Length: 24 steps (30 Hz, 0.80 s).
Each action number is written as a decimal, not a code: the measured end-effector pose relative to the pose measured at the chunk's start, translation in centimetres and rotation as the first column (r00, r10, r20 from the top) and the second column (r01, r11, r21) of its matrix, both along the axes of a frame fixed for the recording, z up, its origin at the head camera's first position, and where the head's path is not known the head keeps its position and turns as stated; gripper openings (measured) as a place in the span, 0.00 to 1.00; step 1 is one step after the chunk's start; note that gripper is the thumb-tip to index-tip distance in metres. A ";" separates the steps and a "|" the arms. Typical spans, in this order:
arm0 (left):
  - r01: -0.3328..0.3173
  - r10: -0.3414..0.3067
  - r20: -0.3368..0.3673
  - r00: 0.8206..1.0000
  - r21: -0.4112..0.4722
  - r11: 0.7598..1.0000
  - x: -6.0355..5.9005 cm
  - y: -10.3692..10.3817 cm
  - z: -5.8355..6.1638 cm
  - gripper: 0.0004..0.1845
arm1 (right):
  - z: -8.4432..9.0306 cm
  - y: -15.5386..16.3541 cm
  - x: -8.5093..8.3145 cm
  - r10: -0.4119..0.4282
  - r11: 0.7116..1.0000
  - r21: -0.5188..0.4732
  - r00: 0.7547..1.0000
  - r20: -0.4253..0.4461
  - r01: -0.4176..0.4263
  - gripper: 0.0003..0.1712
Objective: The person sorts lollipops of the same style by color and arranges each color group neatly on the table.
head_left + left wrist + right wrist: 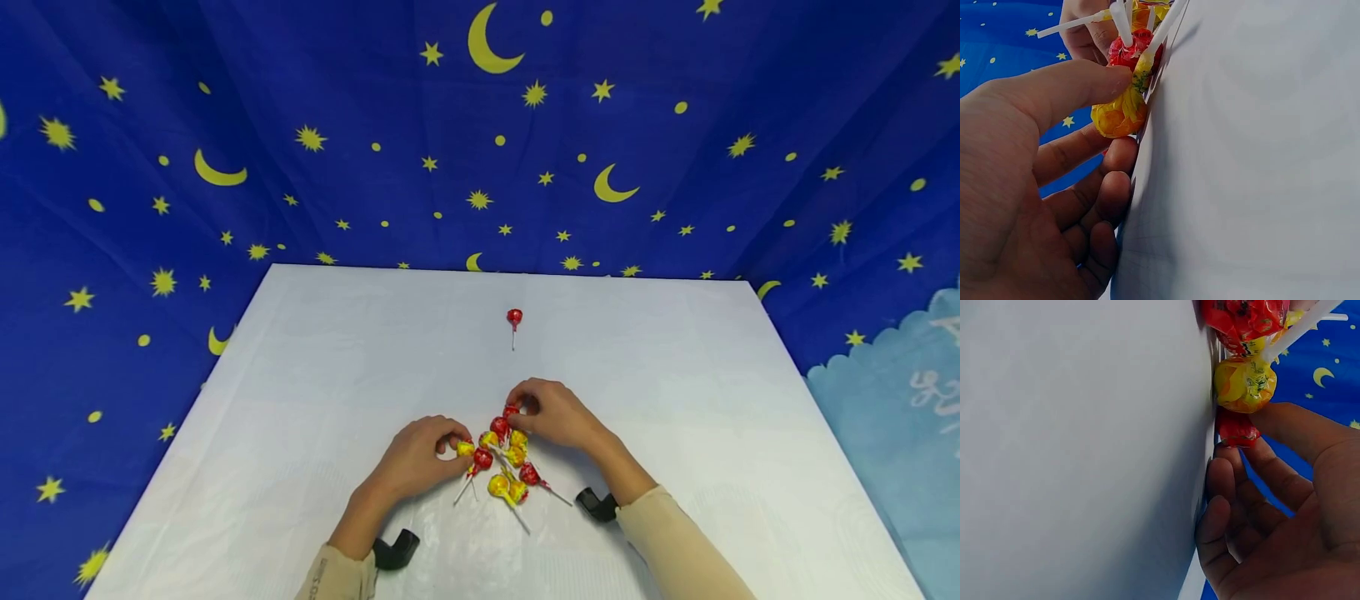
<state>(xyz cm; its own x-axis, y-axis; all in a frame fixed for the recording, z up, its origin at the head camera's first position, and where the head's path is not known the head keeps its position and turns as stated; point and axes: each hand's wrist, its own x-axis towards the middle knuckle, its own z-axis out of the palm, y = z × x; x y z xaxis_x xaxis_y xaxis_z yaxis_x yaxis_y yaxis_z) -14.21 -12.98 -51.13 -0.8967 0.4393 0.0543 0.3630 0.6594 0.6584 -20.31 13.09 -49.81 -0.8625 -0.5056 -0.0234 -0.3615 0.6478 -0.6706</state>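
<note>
Nearest, round red- and yellow-wrapped lollipops with white sticks [498, 485] lie bunched, colours mixed, on the white tabletop [675, 375]. The left hand [418, 457] pinches a yellow-wrapped lollipop [1119, 117], the right hand [557, 414] a red-wrapped one [1238, 430] — work seemingly midway, neither released. Beyond, a lone red lollipop [513, 317] lies well apart, untouched.

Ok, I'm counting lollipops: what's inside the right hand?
In the right hand, a red lollipop shows between thumb and fingers. A yellow lollipop covers part of it in the right wrist view; its stick can't be made out.
</note>
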 end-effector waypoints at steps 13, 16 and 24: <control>0.012 -0.013 0.027 1.000 0.025 1.000 -0.3 0.6 0.3 0.10 | 0.2 0.7 -0.1 -0.017 1.000 -0.009 1.000 0.016 0.018 0.10; 0.008 -0.010 0.050 0.999 0.054 0.999 -0.3 0.4 0.4 0.11 | 0.3 0.6 -0.1 -0.013 1.000 -0.012 0.999 0.030 0.014 0.11; 0.001 -0.011 0.074 0.997 0.133 0.991 -0.7 -0.4 1.0 0.13 | 0.1 0.1 -0.1 0.011 1.000 -0.011 0.998 0.064 -0.011 0.11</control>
<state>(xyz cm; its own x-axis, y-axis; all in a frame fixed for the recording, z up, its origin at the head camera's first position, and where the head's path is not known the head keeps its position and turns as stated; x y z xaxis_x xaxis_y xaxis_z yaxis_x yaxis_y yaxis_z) -14.92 -13.40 -50.10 -0.8978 0.4380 0.0457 0.3134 0.5627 0.7650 -20.46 13.21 -49.70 -0.8538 -0.5155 -0.0730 -0.3244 0.6365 -0.6998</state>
